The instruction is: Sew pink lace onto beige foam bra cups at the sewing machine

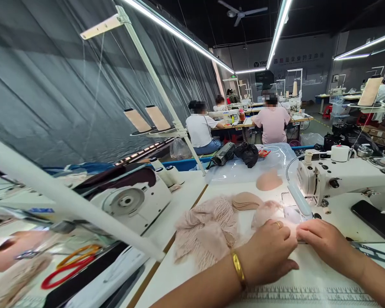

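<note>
My left hand (269,252) lies on the white table with fingers curled, pressing down pale pink lace fabric (208,231) close to the needle of a white sewing machine (346,175). A gold bangle sits on its wrist and a ring on one finger. My right hand (321,241) is closed on the same piece of fabric just right of the left hand, in front of the presser foot under bright light. A stack of beige bra cups (245,200) lies behind the fabric, and a single cup (269,180) farther back.
A black phone (377,220) lies right of the machine. A second sewing machine (128,199), thread cones (165,171) and red and orange loops (67,267) are on the left. A clear plastic bag (269,158) and black items sit behind. Seated people work at tables beyond.
</note>
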A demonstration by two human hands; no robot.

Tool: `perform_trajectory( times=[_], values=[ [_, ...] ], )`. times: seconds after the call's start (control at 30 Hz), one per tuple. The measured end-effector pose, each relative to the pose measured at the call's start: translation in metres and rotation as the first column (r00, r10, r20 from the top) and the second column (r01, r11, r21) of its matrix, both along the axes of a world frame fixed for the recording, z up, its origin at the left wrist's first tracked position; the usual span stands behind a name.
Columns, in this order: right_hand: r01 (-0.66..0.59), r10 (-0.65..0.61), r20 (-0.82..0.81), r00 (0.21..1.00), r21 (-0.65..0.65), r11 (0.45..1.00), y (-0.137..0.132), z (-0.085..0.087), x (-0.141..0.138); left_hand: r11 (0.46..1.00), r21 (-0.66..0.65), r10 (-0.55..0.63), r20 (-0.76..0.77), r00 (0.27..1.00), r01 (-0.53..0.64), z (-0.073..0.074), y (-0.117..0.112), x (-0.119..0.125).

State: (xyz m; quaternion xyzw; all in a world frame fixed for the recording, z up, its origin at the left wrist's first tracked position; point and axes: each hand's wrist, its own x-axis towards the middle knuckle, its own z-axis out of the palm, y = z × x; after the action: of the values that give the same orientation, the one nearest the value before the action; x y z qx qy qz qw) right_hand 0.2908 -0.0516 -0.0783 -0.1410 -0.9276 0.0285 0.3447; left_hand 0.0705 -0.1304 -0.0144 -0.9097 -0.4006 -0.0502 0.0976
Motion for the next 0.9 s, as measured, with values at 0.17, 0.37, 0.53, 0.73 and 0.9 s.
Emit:
perform_trajectory(
  times=[0.17, 0.37, 0.53, 0.73, 0.9],
  values=[
    [-0.074, 0.08, 0.155, 0.985, -0.042, 0.996, 0.028, -0.006, 0.013, 0.994, -0.107, 0.016, -0.111, 0.994, -0.028, -0.029, 0.036, 0.005],
    [0.03, 0.0, 0.241, 0.971, -0.12, 0.992, 0.027, -0.009, 0.03, 1.0, 0.007, 0.002, -0.024, 1.0, -0.001, -0.057, 0.047, 0.005],
    [0.058, -0.018, 0.272, 0.962, -0.139, 0.989, 0.027, -0.011, 0.033, 1.0, -0.011, 0.001, 0.021, 1.0, -0.001, -0.059, 0.047, 0.006],
    [0.064, -0.011, 0.299, 0.954, -0.169, 0.984, 0.027, -0.01, 0.032, 0.999, 0.003, 0.051, 0.078, 0.996, -0.051, -0.061, 0.047, 0.008],
    [0.065, -0.01, 0.278, 0.961, -0.188, 0.98, 0.027, -0.01, 0.032, 0.999, 0.028, 0.031, 0.11, 0.993, -0.035, -0.062, 0.047, 0.009]
  ],
)
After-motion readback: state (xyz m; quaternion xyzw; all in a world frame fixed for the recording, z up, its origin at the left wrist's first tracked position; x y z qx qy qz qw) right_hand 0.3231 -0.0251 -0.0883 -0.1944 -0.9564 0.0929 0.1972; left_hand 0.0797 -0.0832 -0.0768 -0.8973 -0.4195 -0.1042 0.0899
